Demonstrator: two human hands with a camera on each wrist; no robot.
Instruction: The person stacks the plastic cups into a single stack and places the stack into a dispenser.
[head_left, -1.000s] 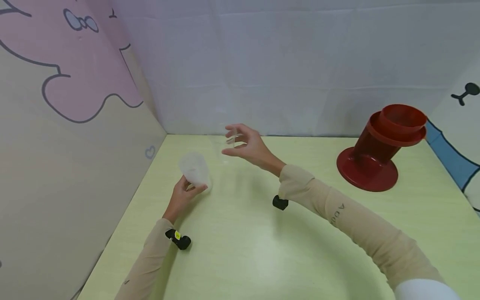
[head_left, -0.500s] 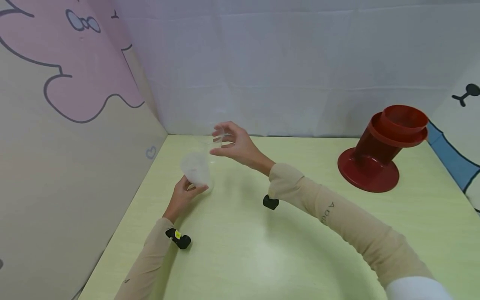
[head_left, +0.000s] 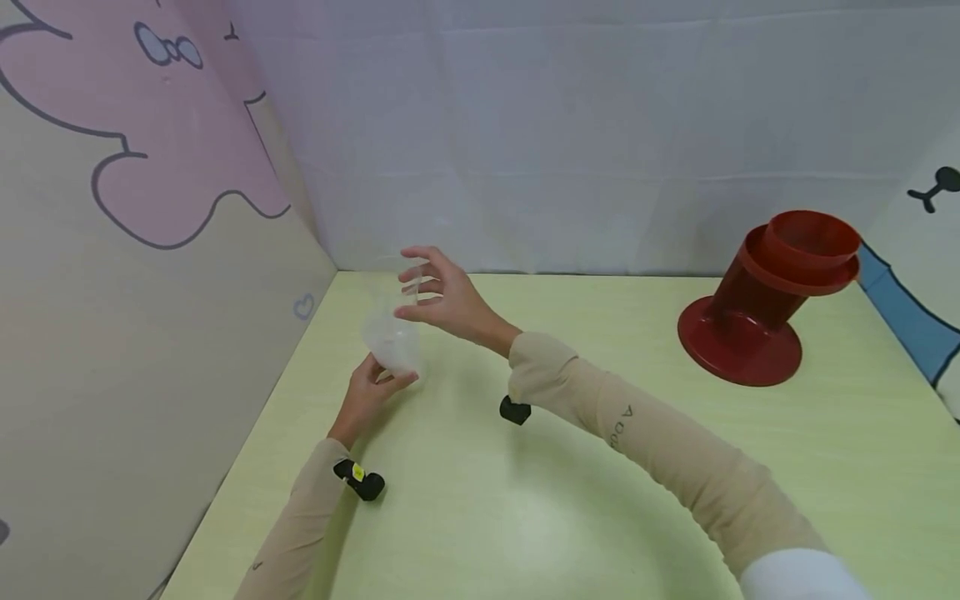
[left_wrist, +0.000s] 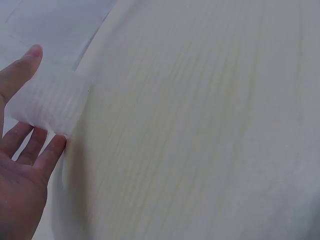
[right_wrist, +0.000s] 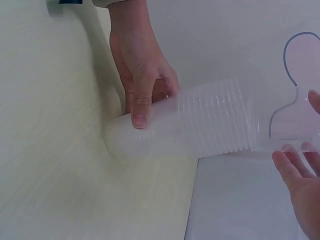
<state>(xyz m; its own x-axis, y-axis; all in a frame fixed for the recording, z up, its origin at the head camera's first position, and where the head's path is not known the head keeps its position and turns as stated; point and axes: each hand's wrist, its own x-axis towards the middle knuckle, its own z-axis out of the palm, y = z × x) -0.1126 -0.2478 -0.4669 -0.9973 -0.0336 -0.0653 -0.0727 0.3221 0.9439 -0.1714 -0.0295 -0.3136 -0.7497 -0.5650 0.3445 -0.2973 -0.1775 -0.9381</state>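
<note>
A stack of nested clear plastic cups (right_wrist: 212,120) tilts over the table at the back left. My left hand (head_left: 365,398) grips it near its lower end, thumb on one side and fingers on the other, as the left wrist view also shows. My right hand (head_left: 453,307) holds a single clear plastic cup (right_wrist: 275,135) between thumb and fingers. That cup lines up with the stack's open mouth, its end right at the top rim in the right wrist view. In the head view its see-through wall is hard to make out against the backdrop.
A dark red stand (head_left: 738,337) with a wide round base leans at the back right, a red cup-shaped piece (head_left: 813,237) in its top. The pale table (head_left: 480,517) meets a white cloth wall (head_left: 570,150) behind and a printed wall (head_left: 150,333) on the left.
My right hand has moved left and slightly down with the single cup, from apart from the stack to its mouth. My left hand and the stack have hardly moved.
</note>
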